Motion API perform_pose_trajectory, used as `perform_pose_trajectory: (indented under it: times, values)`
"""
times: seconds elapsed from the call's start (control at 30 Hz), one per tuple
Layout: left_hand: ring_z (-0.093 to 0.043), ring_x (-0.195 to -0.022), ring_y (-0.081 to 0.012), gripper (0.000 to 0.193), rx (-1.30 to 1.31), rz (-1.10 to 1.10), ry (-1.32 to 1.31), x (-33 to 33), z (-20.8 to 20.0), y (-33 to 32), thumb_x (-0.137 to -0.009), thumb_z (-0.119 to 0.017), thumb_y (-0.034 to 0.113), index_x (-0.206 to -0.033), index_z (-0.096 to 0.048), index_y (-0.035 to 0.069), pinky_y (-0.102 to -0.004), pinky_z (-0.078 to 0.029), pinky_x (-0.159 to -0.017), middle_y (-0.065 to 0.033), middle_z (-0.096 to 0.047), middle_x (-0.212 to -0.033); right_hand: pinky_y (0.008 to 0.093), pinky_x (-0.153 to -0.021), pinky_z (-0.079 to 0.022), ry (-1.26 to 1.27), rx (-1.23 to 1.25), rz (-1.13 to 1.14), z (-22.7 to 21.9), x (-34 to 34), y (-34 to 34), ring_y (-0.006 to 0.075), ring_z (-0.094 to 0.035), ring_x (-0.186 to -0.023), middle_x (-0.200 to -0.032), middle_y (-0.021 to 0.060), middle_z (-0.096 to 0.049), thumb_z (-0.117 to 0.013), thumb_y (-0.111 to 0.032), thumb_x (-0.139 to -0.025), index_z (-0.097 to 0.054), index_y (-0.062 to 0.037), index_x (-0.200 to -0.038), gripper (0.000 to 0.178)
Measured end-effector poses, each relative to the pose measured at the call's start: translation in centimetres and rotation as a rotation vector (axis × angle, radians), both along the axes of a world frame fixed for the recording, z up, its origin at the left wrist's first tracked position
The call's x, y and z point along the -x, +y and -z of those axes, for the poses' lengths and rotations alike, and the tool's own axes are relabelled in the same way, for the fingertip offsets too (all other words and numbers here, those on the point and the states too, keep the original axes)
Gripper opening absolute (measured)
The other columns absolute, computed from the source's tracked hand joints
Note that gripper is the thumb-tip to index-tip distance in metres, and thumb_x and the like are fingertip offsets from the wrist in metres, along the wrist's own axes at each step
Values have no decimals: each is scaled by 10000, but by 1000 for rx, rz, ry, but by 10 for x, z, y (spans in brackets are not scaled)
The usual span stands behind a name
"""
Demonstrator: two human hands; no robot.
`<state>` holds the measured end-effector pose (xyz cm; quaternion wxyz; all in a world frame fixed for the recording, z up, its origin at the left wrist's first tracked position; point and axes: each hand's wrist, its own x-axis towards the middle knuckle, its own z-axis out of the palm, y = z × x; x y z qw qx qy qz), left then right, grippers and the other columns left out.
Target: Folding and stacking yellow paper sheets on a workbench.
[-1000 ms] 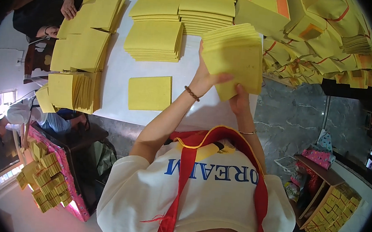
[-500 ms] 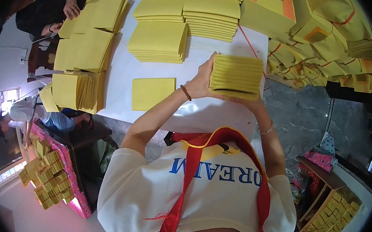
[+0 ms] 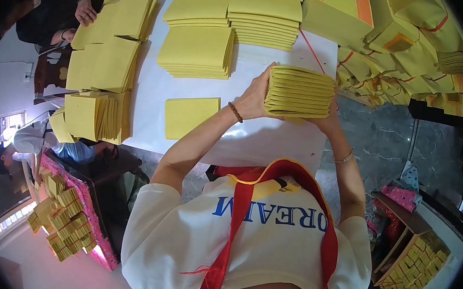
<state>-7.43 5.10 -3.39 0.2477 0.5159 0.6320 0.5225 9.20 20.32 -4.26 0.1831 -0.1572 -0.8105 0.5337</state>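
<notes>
Between my two hands I hold a thick stack of folded yellow paper (image 3: 300, 93) above the right part of the white table, its layered edges facing up toward me. My left hand (image 3: 255, 95) grips its left side, fingers wrapped along the far side. My right hand (image 3: 328, 118) holds the lower right corner; most of its fingers are hidden behind the stack. On the table to the left of my left forearm lies a low yellow paper pile (image 3: 191, 118). Beyond it sits a taller yellow paper stack (image 3: 194, 51).
More yellow stacks (image 3: 263, 16) line the table's far side and left edge (image 3: 102, 64). Yellow packs with red bands (image 3: 398, 68) crowd the far right. At the upper left a co-worker's hand (image 3: 85, 13) rests by the stacks; another person (image 3: 33, 141) is at lower left.
The stack in my hands has shifted slightly to the right and its layers lie more evenly together, with the dark gap near its lower edge gone. The co-worker's hand has moved slightly.
</notes>
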Motion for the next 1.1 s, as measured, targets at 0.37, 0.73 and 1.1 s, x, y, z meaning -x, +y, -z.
perform_pose_trajectory:
  times: [0.37,0.73,1.1]
  values:
    - [-512,-1105,-318,841,-3,25,5,24,2,5,-600,-806,294,-1265,-365,27,-400,-401,-931,-169,-537,-1164,295,-865,-447,110,169,122,8,18,-11,157,-552,-976,-1075,75,-566,-787,-56,-633,-438,-33,-1165,637]
    - [-474,-1141,-291,975,278,94,-324,9,-37,12,-617,-774,359,-1316,-210,-18,-357,-382,-947,-207,-475,-1211,316,-808,-487,171,468,176,-34,16,-1,191,-567,-968,-1091,92,-561,-698,-83,-703,-432,17,-1185,559]
    - [-463,-1139,-233,823,116,-86,-690,0,-74,-6,-710,-708,195,-1340,-232,-37,-307,-367,-959,-181,-457,-1233,310,-802,-499,268,1106,125,-55,41,-17,209,-574,-979,-1131,111,-544,-597,-194,-825,-419,6,-1229,485]
